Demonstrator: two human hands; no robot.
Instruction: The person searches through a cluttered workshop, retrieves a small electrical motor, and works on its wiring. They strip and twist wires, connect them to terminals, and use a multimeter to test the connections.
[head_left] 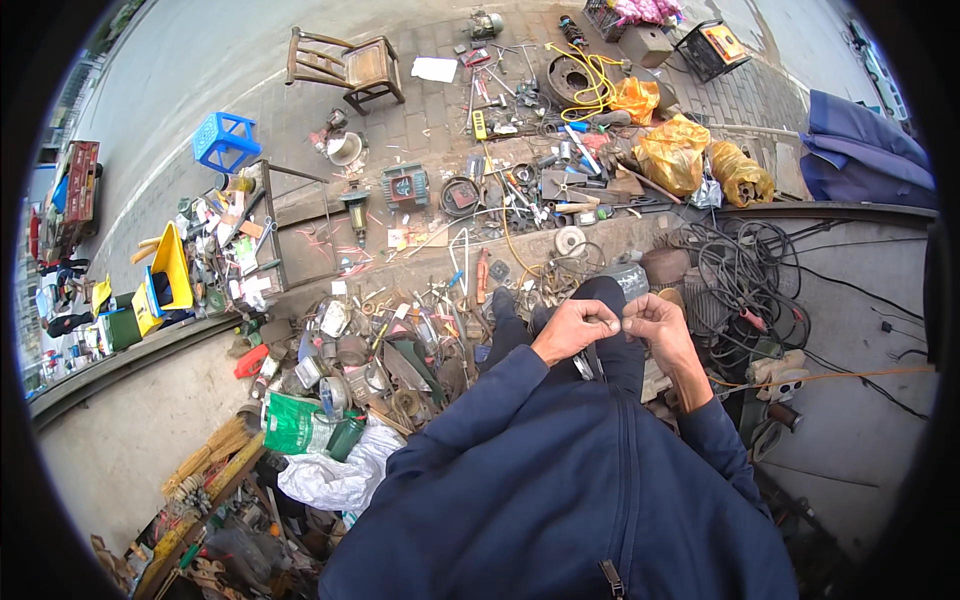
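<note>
Left grip (577, 329) beside right grip (663, 331), anything between indistinct.

Anything between the pinched fingertips (613, 325) is indiscernible.

TEXT: none legible | ref: grip of left hand (578, 332) and right hand (662, 328) | green plastic bag (287, 424), near side, left of grip: pale marks too small to read | black-framed box (697, 58), beyond grip, to right: orange-and-yellow panel (725, 42) unreadable | white sheet (434, 69), beyond grip, to left: unreadable
</note>
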